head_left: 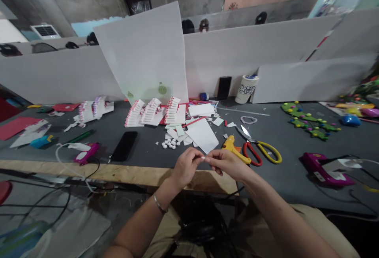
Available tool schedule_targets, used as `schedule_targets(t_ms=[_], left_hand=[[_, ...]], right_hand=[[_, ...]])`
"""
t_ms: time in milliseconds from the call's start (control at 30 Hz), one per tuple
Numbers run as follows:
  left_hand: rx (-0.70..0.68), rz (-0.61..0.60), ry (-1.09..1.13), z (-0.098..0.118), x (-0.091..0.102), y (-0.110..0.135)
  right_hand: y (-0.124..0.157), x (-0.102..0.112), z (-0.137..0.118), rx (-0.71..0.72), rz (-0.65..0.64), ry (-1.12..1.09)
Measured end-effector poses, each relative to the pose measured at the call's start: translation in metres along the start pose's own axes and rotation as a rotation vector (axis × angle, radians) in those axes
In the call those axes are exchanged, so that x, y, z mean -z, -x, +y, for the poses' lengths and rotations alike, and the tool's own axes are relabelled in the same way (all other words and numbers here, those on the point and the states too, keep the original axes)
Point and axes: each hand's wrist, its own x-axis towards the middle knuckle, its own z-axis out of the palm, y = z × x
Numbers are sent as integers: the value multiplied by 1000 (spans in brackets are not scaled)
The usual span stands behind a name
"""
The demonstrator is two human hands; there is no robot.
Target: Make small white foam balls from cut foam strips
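My left hand (pixel 185 167) and my right hand (pixel 225 164) meet above the wooden front edge of the grey table (pixel 118 173). Their fingertips pinch a small white piece (pixel 203 158), mostly hidden by my fingers. Just beyond them lies a heap of small white balls (pixel 169 143) among white paper scraps (pixel 203 133). A yellow glue gun (pixel 233 149) sits close to my right hand. Red-and-yellow-handled scissors (pixel 254 151) lie just beyond it. Several stacks of white folded paper strips with red edges (pixel 154 112) stand farther back.
A black phone (pixel 124 146) lies left of my hands, and a magenta glue gun (pixel 87 153) sits beyond it. Another magenta glue gun (pixel 324 170) is at right, near green foam shapes (pixel 309 121). White boards (pixel 142 52) line the table's back, with a cup (pixel 246 89) and upright phone (pixel 224 87) against them.
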Motion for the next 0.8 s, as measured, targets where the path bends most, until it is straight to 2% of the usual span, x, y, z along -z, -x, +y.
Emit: schedule_targets(t_ms=[167,500,667,800], left_hand=[[0,61,98,0,-5,3],[-18,46,103,4,-1,5],[-36,124,101,8,-6,7],[-20,209,161,6,-13,7]], right_hand=[[1,-1,-4,-34,15,-47],[0,0,-2,-84,-12,-109],[-2,0,0,-137,-67,-232],[-5,-2,5,-114,-54,-308]])
